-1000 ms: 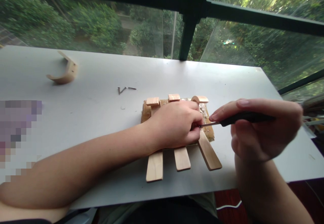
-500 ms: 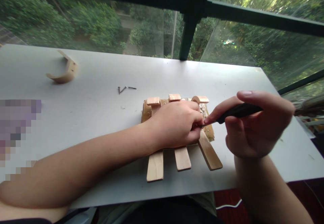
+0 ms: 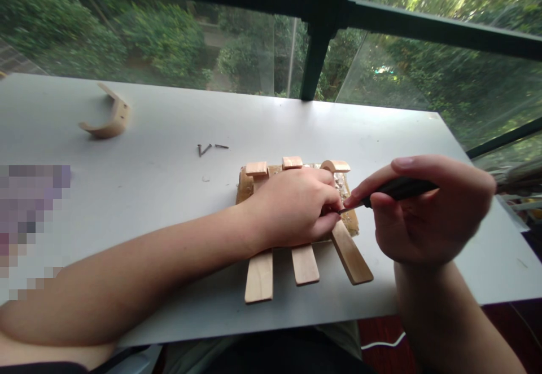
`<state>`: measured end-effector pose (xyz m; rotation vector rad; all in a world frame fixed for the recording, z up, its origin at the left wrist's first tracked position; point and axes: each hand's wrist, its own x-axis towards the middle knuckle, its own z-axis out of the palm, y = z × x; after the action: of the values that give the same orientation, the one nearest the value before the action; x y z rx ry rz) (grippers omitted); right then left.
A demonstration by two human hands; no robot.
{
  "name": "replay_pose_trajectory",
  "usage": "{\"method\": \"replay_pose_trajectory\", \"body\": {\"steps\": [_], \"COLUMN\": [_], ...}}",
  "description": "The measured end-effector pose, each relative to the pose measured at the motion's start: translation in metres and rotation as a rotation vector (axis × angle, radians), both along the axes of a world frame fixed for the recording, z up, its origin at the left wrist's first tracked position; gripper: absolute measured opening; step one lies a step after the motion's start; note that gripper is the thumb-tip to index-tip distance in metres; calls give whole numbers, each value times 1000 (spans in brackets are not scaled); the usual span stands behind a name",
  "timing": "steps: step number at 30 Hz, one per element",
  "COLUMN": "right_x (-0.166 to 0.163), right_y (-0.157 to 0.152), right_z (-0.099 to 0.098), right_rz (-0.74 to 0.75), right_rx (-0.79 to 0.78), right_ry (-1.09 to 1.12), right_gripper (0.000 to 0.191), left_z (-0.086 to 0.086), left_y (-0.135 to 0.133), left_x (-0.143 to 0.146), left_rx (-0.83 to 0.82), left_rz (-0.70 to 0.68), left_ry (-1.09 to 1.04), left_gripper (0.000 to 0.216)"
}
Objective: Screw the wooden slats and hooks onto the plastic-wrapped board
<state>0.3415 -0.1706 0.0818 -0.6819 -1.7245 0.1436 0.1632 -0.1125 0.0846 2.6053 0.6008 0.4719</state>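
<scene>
Head view: a person sits at a white tabletop (image 3: 169, 205).
Wooden rack (image 3: 302, 264): it lies flat on the tabletop, right in front of the person.
Left hand (image 3: 296, 207): it lies on top of the rack, fingers curled down and pressing on the wood.
Right hand (image 3: 427, 216): fingers wrapped tight round the black handle of a screwdriver (image 3: 398, 188). Its thin metal tip meets the rack just beside the left fingers.
How it handles: the rack looks light and stiff, so it may slide. Its thin ends could snap. It is best held down flat on the thick middle.
Farther off: three small screws (image 3: 210, 148) and a curved wood piece (image 3: 105, 121), well apart from the rack.
</scene>
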Motion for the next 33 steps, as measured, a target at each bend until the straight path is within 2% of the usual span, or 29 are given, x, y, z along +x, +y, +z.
{"method": "replay_pose_trajectory", "body": {"steps": [15,24,29,33], "right_x": [-1,-7,-19,-19], "right_y": [-6,-11,-18,-17], "right_z": [-1,-1,0,-4], "right_rz": [-42,-225,-327,-327], "right_rx": [-140,-173,-91,-50], "right_ry": [5,39,6,-24], "right_gripper": [64,56,62,74], "left_z": [-1,-1,0,1], "left_y": [2,1,0,0], "left_x": [1,1,1,1], "left_rx": [61,47,42,12], "left_rz": [-7,-13,5,5], "left_ry": [40,21,18,15], "left_gripper": [15,15,15,15]}}
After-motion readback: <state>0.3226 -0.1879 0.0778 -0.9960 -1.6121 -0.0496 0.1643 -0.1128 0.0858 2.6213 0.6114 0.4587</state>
